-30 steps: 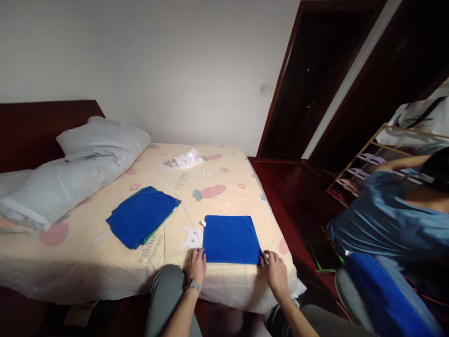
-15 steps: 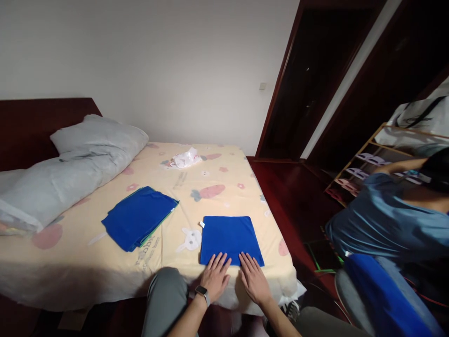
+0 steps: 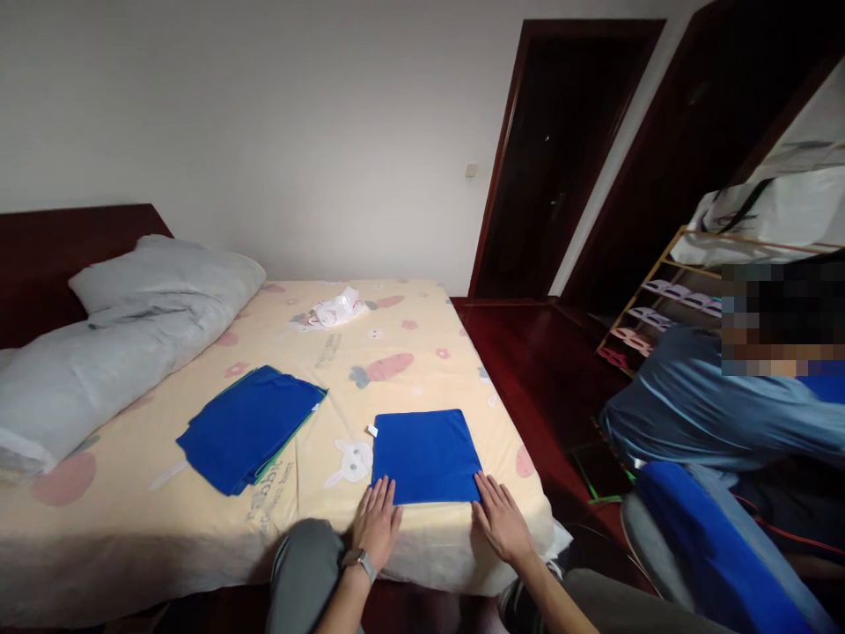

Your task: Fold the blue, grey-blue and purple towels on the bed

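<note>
A blue cloth (image 3: 428, 453) lies flat and square near the front edge of the bed, a small white tag at its left side. My left hand (image 3: 378, 521) rests on its near left corner, fingers stretched out. At the near right corner, the fingertips of my right hand (image 3: 503, 519) touch the cloth, also laid out flat. Neither hand grips anything. Left of this cloth, a stack of blue cloths (image 3: 254, 424) with green edges showing lies at an angle on the bed.
The patterned bedsheet (image 3: 396, 546) covers the bed. Grey bedding (image 3: 165, 308) is heaped at the left, and a crumpled white plastic bag (image 3: 338, 308) lies farther back. To the right, a person in a blue shirt (image 3: 687, 405) bends near a shoe rack (image 3: 673, 264).
My hands have moved apart, from the near edge's middle out to its two corners. The view has shifted slightly, and the person at the right has changed posture.
</note>
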Tool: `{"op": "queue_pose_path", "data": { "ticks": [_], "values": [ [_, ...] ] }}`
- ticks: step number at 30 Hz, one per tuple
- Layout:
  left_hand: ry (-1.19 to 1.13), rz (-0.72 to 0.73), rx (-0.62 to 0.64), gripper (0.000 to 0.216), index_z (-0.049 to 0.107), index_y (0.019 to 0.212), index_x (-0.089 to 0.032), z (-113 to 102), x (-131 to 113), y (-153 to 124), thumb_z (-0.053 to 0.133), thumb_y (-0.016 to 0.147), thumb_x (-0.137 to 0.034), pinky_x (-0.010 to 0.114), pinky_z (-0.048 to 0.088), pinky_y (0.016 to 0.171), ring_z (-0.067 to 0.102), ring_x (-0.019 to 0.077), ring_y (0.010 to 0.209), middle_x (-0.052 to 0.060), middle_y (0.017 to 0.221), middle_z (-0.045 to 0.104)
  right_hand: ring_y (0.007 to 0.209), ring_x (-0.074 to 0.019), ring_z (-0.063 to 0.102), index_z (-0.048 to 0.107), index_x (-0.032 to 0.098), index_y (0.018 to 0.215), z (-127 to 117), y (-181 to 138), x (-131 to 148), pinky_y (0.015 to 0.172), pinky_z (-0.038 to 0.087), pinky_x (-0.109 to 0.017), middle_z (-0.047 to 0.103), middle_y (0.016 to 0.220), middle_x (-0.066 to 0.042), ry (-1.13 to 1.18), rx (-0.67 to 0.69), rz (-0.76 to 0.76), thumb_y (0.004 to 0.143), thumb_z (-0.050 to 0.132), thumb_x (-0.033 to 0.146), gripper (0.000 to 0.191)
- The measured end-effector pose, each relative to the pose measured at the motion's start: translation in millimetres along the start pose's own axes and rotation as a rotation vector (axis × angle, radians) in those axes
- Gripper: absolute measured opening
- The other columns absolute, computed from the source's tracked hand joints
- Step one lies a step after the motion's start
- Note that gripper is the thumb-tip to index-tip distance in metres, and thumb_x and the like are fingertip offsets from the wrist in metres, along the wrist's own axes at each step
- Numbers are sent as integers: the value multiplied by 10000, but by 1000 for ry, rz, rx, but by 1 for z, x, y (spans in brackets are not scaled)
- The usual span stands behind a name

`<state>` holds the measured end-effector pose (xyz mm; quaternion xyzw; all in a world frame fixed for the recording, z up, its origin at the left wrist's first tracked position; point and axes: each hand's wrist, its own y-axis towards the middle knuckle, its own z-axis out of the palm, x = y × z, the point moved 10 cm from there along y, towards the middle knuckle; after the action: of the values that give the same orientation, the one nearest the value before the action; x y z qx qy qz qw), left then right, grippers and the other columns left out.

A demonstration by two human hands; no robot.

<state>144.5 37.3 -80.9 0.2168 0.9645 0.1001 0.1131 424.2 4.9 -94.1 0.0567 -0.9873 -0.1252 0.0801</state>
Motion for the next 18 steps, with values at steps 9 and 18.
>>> {"op": "queue_pose_path", "data": {
  "ticks": [9, 18],
  "values": [
    [40, 178, -90, 557, 308, 1573, -217, -36, -48, 6, 366, 1039, -363, 452, 300, 1222, 302, 230, 1498, 52, 1623, 334, 1493, -258, 295, 292, 179, 1568, -30, 26, 75, 1215, 267, -456, 293, 1617, -38, 8, -55, -180, 1034, 330, 471, 610],
    [-107, 221, 87, 566, 350, 1551, -222, -9, -59, 29, 322, 1050, -485, 437, 327, 1207, 392, 208, 1451, 70, 1572, 434, 1433, -239, 413, 396, 202, 1523, 0, 43, 67, 1174, 366, -436, 433, 1543, -67, 102, 99, -239, 1049, 299, 470, 554]
  ]
}}
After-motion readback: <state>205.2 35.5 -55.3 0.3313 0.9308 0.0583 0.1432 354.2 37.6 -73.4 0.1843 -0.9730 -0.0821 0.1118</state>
